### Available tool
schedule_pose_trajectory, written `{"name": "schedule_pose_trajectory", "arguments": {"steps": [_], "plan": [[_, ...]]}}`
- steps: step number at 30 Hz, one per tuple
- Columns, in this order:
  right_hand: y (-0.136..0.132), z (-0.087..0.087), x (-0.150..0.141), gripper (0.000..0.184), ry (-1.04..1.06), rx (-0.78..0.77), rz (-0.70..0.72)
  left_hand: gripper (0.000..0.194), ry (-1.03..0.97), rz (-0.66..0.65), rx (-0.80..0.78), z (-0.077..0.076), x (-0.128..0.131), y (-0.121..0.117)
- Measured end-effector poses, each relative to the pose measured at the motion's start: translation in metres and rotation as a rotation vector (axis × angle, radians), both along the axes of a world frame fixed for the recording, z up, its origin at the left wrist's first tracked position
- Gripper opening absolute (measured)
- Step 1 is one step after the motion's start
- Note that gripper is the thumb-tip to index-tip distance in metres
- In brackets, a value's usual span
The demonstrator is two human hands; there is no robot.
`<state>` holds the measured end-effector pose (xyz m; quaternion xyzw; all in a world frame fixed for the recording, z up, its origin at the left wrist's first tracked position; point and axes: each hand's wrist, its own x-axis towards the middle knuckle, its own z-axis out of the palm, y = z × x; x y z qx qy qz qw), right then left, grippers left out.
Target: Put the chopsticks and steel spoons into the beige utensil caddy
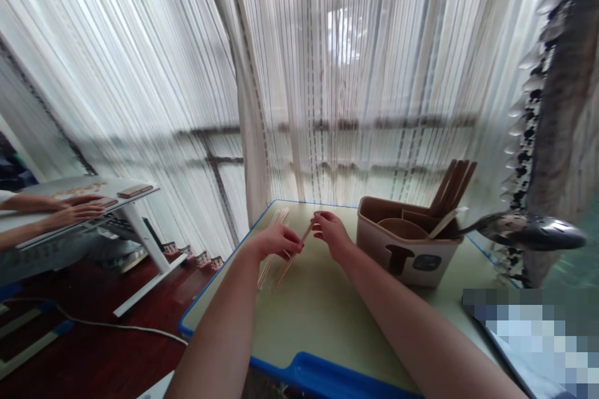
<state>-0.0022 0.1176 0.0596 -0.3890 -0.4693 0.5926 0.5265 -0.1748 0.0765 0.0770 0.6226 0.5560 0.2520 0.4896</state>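
Note:
Both my hands are over the far left part of a pale green table (pixel 327 318). My left hand (pixel 277 240) is closed around a thin wooden chopstick (pixel 291 259) that slants down toward me. My right hand (pixel 331 232) pinches the chopstick's upper end with thumb and fingers. Several more pale chopsticks (pixel 272 243) lie flat on the table just left of my left hand.
A beige cutlery caddy (pixel 406 248) with dark wooden utensils (pixel 453 187) and a metal ladle (pixel 524 230) stands at the right. The table has a blue rim (pixel 322 377). White curtains hang behind. Another person's hands (pixel 75 209) rest on a white table at left.

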Motion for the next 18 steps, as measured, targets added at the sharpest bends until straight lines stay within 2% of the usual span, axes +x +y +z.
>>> {"name": "schedule_pose_trajectory", "arguments": {"steps": [5,9,13,18], "plan": [[-0.011,0.023,-0.001,0.017,-0.021,0.118,-0.005,0.029,-0.012,0.006,0.009,0.003,-0.004,-0.004],[-0.015,0.042,0.001,0.017,-0.049,0.208,-0.008,0.027,-0.051,0.037,0.114,0.003,0.003,-0.001],[-0.014,0.06,0.013,0.015,-0.163,0.346,-0.003,0.03,-0.113,0.049,0.195,0.001,0.016,0.003],[-0.016,0.081,0.032,0.014,-0.285,0.488,-0.09,0.032,-0.141,0.035,0.228,-0.004,0.019,0.008]]}}
